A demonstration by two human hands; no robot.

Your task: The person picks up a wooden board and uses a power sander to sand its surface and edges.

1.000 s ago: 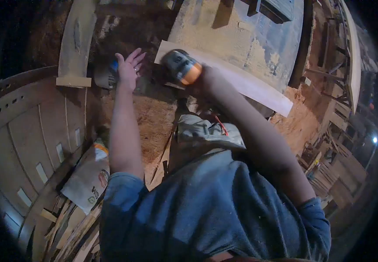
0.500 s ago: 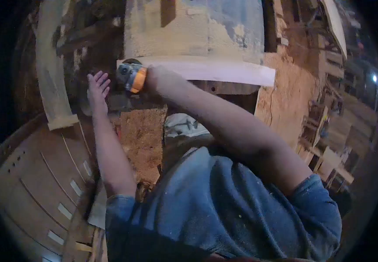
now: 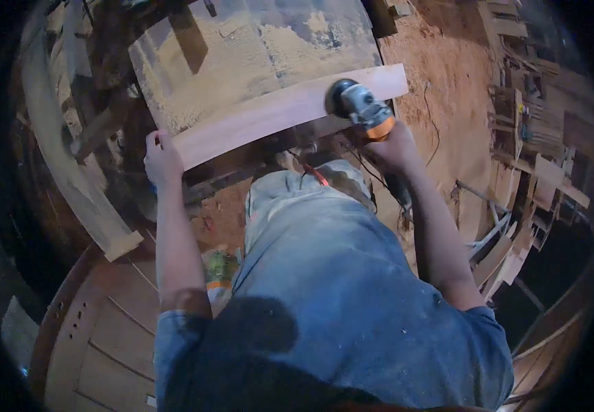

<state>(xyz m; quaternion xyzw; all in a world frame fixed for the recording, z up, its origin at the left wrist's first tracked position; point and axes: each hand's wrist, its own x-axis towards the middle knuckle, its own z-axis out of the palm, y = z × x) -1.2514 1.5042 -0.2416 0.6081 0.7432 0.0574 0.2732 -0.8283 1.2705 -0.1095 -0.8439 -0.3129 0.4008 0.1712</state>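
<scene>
Two bare hands are seen at a pale curved plank [image 3: 269, 113] that lies across the near edge of a dusty workbench [image 3: 242, 48]. The left hand [image 3: 161, 159] is closed over the plank's left end, fingers wrapped round the end and edge, thumb side upward. The right hand [image 3: 394, 143] is clenched round the body of an angle grinder [image 3: 360, 106] (grey housing, orange collar just above the knuckles). The grinder's dark head is set on the upper face of the plank, near its right end; whether the disc is turning cannot be told from the picture. A thin dark cord [image 3: 433, 120] is seen trailing over the sawdust-covered floor [image 3: 448, 75] to the right of the grinder.

The plank runs from lower left to upper right, resting on the bench top, its surface lighter than the sawdust-strewn bench behind it. Both forearms are extended forward from blue sleeves [image 3: 338, 302]; light trousers [image 3: 297, 196] are visible below the plank. A curved wooden panel with slots [image 3: 98, 323] is noted at lower left, and a long curved timber piece [image 3: 70, 178] beside it, well apart from the hands. Stacked wooden offcuts [image 3: 516, 226] lie at the right
</scene>
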